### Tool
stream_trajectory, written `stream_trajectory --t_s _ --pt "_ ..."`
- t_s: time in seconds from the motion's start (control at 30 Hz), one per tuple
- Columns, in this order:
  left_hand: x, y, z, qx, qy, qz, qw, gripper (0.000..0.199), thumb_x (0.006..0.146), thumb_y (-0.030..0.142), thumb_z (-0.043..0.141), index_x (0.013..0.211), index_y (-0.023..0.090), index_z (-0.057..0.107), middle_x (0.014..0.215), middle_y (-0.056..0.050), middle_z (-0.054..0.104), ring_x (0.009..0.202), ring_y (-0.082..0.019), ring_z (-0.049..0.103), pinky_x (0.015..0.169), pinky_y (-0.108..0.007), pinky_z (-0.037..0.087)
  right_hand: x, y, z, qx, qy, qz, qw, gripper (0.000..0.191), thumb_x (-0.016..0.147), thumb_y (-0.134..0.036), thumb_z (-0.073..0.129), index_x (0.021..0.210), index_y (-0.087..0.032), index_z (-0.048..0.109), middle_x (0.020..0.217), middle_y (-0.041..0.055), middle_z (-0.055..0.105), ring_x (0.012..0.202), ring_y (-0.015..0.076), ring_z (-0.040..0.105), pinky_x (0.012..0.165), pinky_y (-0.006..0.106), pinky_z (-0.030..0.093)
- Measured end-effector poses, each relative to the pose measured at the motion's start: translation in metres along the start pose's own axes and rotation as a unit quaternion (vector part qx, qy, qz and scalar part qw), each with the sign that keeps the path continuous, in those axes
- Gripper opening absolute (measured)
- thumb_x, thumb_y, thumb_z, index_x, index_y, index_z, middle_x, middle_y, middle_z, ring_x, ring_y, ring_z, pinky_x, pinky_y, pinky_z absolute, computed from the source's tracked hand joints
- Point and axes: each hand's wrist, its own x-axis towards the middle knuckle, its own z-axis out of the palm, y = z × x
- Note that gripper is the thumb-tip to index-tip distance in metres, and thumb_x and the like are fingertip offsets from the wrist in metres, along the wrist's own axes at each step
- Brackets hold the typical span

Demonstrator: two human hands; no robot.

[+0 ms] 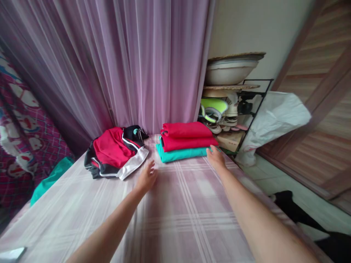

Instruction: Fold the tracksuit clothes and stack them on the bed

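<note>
One bed (pixel 175 223) under a plaid sheet fills most of the view, and a purple curtain (pixel 156 62) hangs along its far edge. Beyond the bed's far right corner stands a rack (pixel 263 96) of shoes, with a white bag (pixel 282 113) beside it and a basin (pixel 231 71) on top. A rumpled red, black and white garment (pixel 112 148) lies near the far edge, left of the middle. To its right, near the far right corner, sits a folded stack (pixel 189 137), red layers over teal. The right hand (pixel 216 157) is at the stack's near right corner; whether its fingers pinch the teal layer or only touch it, I cannot tell. The left hand (pixel 148 177) hangs just beside the garment, fingers slightly apart and holding nothing. Something pale and flat (pixel 12 254), cut off by the frame, lies at the near left.
</note>
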Motion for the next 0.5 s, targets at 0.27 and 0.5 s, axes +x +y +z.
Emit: stream_trajectory --t_s 0.27,0.5 --pt "-0.084 -0.036 -0.043 0.047 0.078 0.06 0.994 0.036 0.087 0.041 0.049 0.113 0.023 0.067 0.105 -0.005 0.076 0.096 -0.02 0.072 0.087 -0.035 0.057 -0.095 0.021 0.039 0.04 0.028 -0.119 0.992 0.036 0.083 -0.024 0.052 0.112 -0.021 0.073 0.115 0.0096 0.073 0.109 0.0249 0.066 0.099 0.037 0.048" --pt "-0.072 -0.035 -0.092 0.254 0.206 0.06 0.943 0.033 0.087 0.033 0.052 0.113 0.019 0.067 0.106 -0.01 0.071 0.098 -0.025 0.067 0.087 -0.04 0.054 -0.163 -0.002 0.06 0.066 0.016 -0.234 0.97 0.029 0.082 -0.02 0.05 0.095 -0.023 0.076 0.113 0.007 0.074 0.107 0.0216 0.065 0.1 0.036 0.047"
